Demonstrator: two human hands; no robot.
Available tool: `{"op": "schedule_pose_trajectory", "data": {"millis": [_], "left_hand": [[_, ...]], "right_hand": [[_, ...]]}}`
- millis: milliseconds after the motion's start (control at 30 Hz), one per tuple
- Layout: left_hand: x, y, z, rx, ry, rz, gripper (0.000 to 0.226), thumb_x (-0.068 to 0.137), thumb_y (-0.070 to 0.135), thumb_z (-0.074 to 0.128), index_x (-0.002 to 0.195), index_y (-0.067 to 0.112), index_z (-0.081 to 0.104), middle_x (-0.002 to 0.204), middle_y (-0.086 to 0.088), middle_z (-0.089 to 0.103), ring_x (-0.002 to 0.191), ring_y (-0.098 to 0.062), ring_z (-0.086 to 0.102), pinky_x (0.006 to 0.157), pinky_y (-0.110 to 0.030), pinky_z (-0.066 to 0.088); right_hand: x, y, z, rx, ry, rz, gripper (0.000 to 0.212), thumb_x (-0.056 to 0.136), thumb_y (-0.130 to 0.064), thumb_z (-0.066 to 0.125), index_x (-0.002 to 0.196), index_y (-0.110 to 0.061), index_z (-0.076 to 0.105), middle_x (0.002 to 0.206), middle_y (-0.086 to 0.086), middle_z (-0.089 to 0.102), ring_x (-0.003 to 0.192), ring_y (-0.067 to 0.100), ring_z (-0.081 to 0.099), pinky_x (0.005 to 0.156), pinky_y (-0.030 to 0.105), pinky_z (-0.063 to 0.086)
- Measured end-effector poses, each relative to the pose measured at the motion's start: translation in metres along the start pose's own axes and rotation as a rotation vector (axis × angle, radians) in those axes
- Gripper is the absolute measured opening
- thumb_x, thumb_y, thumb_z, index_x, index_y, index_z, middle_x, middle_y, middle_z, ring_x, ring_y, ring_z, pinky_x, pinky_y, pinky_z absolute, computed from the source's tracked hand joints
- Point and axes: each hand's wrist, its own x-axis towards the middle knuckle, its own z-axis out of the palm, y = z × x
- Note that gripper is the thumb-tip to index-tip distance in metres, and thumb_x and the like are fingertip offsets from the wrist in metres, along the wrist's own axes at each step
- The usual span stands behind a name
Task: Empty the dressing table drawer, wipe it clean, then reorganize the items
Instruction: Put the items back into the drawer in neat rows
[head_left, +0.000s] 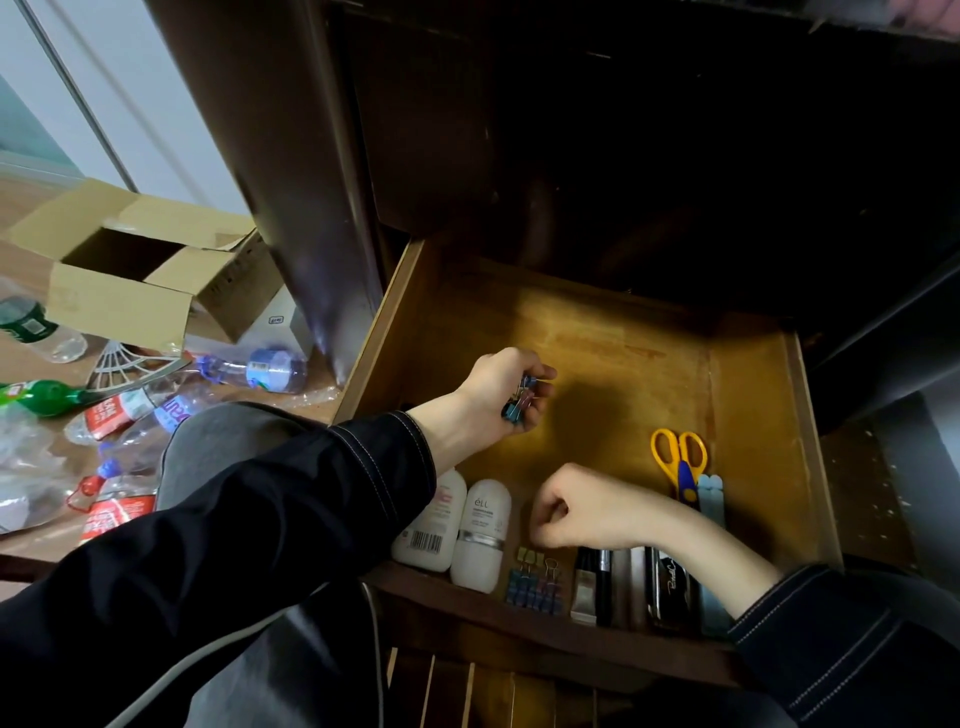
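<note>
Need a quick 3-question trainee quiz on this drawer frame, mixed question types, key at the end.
1. True or false: the left hand grips blue binder clips.
2. What colour are the handles of the scissors? A red, B yellow, C black.
3. Fill in: ___ white bottles lie side by side at the front left of the drawer.
Key: 1 true; 2 B; 3 two.

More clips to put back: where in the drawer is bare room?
The brown wooden drawer is bare in its back half, beyond the yellow-handled scissors and the left hand gripping blue binder clips. Its front is crowded: two white plastic bottles, a clip row, black tubes.
</note>
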Motion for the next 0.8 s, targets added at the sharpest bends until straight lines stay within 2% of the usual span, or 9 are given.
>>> {"op": "schedule_pose_trajectory", "data": {"millis": [67,167,300,467,667,733,800], "left_hand": [[0.000,0.000,0.000,0.008,0.000,0.007,0.014,0.094,0.008,0.047,0.091,0.006,0.060,0.077,-0.008,0.056,0.057,-0.015,0.047,0.043,-0.018,0.038],[0.000,0.000,0.000,0.011,-0.004,0.010,0.014,0.094,0.008,0.047,0.091,0.006,0.060,0.078,-0.008,0.056,0.058,-0.015,0.047,0.044,-0.019,0.039],[0.001,-0.002,-0.001,0.000,-0.018,-0.006,0.013,0.093,0.008,0.048,0.091,0.006,0.061,0.077,-0.008,0.057,0.059,-0.015,0.048,0.046,-0.020,0.039],[0.002,-0.003,-0.003,-0.011,-0.035,-0.022,0.013,0.094,0.010,0.048,0.095,0.007,0.060,0.078,-0.007,0.057,0.060,-0.014,0.049,0.045,-0.020,0.041],[0.002,-0.003,-0.003,-0.022,-0.046,-0.067,0.018,0.095,0.015,0.044,0.096,0.007,0.060,0.078,-0.008,0.060,0.060,-0.016,0.052,0.048,-0.021,0.042],[0.001,-0.003,-0.002,-0.033,-0.050,-0.085,0.022,0.097,0.017,0.040,0.099,0.007,0.060,0.081,-0.010,0.061,0.060,-0.017,0.054,0.047,-0.021,0.043],[0.001,-0.003,-0.002,-0.037,-0.048,-0.095,0.024,0.096,0.016,0.038,0.102,0.006,0.059,0.083,-0.012,0.062,0.061,-0.018,0.054,0.047,-0.021,0.042]], "right_hand": [[0.000,0.000,0.000,-0.001,-0.001,-0.011,0.016,0.087,-0.025,0.069,0.090,-0.012,0.077,0.084,0.003,0.073,0.064,0.003,0.053,0.060,0.028,0.042],[0.001,0.000,0.002,0.004,-0.002,-0.036,0.016,0.087,-0.024,0.069,0.089,-0.010,0.077,0.077,0.001,0.069,0.058,-0.001,0.048,0.056,0.024,0.039],[0.002,0.003,0.005,0.012,-0.027,-0.021,0.015,0.087,-0.026,0.070,0.088,-0.012,0.076,0.081,0.006,0.071,0.063,0.006,0.052,0.061,0.030,0.042],[0.001,0.003,0.006,0.015,-0.039,-0.021,0.015,0.087,-0.027,0.070,0.089,-0.014,0.076,0.071,-0.006,0.063,0.058,0.003,0.049,0.058,0.029,0.040],[0.001,0.001,0.004,0.050,-0.060,0.044,0.022,0.090,-0.028,0.066,0.091,-0.008,0.074,0.071,0.000,0.068,0.061,0.009,0.057,0.060,0.031,0.045],[0.000,0.003,-0.002,0.078,0.015,0.088,0.020,0.092,-0.025,0.064,0.090,-0.008,0.073,0.063,-0.004,0.065,0.060,0.010,0.057,0.061,0.031,0.045],[-0.001,0.004,-0.013,0.147,0.199,0.128,0.017,0.094,-0.023,0.063,0.081,-0.015,0.071,0.057,-0.007,0.062,0.058,0.009,0.056,0.062,0.032,0.046]]}}
